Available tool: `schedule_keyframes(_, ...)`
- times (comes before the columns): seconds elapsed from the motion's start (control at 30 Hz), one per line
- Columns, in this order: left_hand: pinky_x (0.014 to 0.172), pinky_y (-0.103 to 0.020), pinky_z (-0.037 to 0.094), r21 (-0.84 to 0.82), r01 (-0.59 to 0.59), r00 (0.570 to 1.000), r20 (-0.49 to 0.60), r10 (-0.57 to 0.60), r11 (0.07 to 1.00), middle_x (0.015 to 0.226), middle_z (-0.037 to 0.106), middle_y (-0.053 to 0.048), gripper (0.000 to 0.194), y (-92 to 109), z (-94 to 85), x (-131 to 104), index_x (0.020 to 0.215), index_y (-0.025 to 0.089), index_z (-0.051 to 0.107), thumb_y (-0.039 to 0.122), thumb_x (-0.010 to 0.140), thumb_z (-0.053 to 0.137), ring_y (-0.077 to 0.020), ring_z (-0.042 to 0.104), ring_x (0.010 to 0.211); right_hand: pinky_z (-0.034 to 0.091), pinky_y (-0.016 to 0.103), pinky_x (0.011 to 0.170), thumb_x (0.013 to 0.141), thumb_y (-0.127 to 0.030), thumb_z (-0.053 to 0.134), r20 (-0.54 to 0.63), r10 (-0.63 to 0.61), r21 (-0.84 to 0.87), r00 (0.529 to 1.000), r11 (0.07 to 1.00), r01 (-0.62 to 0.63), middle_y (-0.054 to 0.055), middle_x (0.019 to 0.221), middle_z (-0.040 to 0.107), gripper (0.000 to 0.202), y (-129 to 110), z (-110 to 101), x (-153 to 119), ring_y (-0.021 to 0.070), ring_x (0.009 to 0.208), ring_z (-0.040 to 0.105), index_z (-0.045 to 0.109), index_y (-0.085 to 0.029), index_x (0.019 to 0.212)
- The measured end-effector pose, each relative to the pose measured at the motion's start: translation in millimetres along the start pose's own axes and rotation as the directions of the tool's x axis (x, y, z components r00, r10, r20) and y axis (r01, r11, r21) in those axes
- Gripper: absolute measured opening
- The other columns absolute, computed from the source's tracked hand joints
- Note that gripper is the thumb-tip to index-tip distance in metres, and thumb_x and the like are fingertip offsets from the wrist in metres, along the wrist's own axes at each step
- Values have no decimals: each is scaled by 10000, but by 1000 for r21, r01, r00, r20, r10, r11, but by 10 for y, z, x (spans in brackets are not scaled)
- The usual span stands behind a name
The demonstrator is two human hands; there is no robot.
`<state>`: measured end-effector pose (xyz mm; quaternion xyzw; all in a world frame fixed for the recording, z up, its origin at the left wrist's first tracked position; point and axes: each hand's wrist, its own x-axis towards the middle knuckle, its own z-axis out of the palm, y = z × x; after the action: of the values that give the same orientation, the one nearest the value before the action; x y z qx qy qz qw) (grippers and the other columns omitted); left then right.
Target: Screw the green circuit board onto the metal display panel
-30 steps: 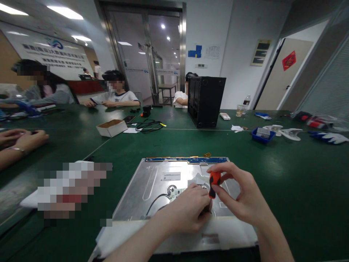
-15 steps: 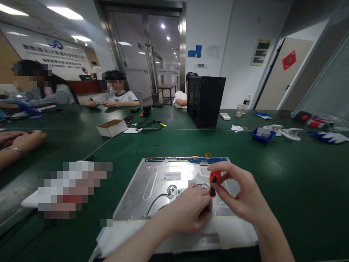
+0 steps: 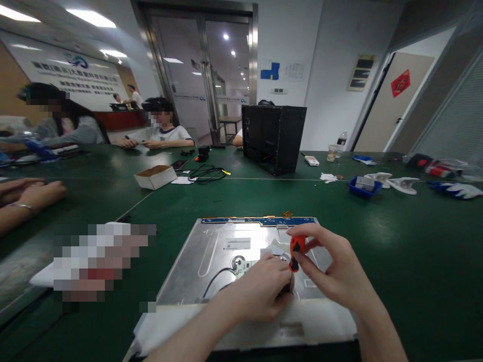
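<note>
A metal-backed panel (image 3: 211,246) lies flat on the green table, with a blue circuit strip (image 3: 241,221) along its far edge. My right hand (image 3: 332,266) grips the orange and black handle of a screwdriver (image 3: 297,246), whose thin shaft points down beside my left fingers. Over the panel's middle rests my left hand (image 3: 264,286), its fingers curled near the shaft's lower end; what they hold is hidden. Just left of it a small pale circuit board (image 3: 243,267) with a black cable (image 3: 213,280) shows. A whitish sheet (image 3: 317,322) covers the panel's near part.
Beyond the panel are a black computer case (image 3: 290,141), an open carton (image 3: 154,177), coiled black cable (image 3: 207,173) and a blue tray (image 3: 365,187). A person's hands (image 3: 37,196) rest at the left. A white bag (image 3: 41,275) lies nearer. Other people sit across the table.
The black computer case has turned and shifted left, hiding most of the person behind it. My hands and the screwdriver look almost unmoved.
</note>
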<state>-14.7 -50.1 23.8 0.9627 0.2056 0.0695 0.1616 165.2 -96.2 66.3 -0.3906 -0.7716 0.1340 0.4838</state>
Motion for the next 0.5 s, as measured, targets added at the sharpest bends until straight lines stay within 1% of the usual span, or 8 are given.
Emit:
schedule_keyframes(0.13,768,-333,448,-10,10,1000,4,-10,1000,810,650,-21,126,13,-24,3,720,187,549,121,799,622,-204,617,806,620,293,686,894,-131,644,4,-19,-1,1000,1000,19,26,1015,692,292,21,2,10,168,855,674,603,-270,1146)
schedule_keyframes(0.23,759,-331,448,2,11,1000,6,-11,1000,791,644,-20,157,20,-36,4,693,186,535,138,807,631,-198,610,779,626,274,662,911,-138,634,-10,-19,9,1000,1000,20,35,1036,677,237,17,2,24,161,852,670,619,-266,1109)
schedule_keyframes(0.33,774,-336,451,17,22,1000,-3,-22,1000,834,667,-33,130,19,-23,5,719,182,554,148,808,643,-210,626,813,638,279,685,904,-111,611,-11,-9,17,1000,1000,9,36,1038,682,273,3,4,24,162,861,677,618,-264,1129)
schedule_keyframes(0.43,793,-338,452,14,19,1000,-21,-18,1000,892,685,-43,82,15,-6,3,768,181,585,134,815,634,-223,636,869,648,299,718,889,-105,607,-13,19,13,1000,1000,-19,27,993,697,338,-7,10,11,166,848,686,594,-258,1190)
schedule_keyframes(0.5,787,-336,453,9,14,1000,-23,-14,1000,879,680,-38,78,16,-6,3,772,181,592,134,821,630,-218,632,851,649,303,734,890,-118,617,0,39,5,999,999,-39,23,988,701,347,-4,13,3,164,843,689,585,-254,1208)
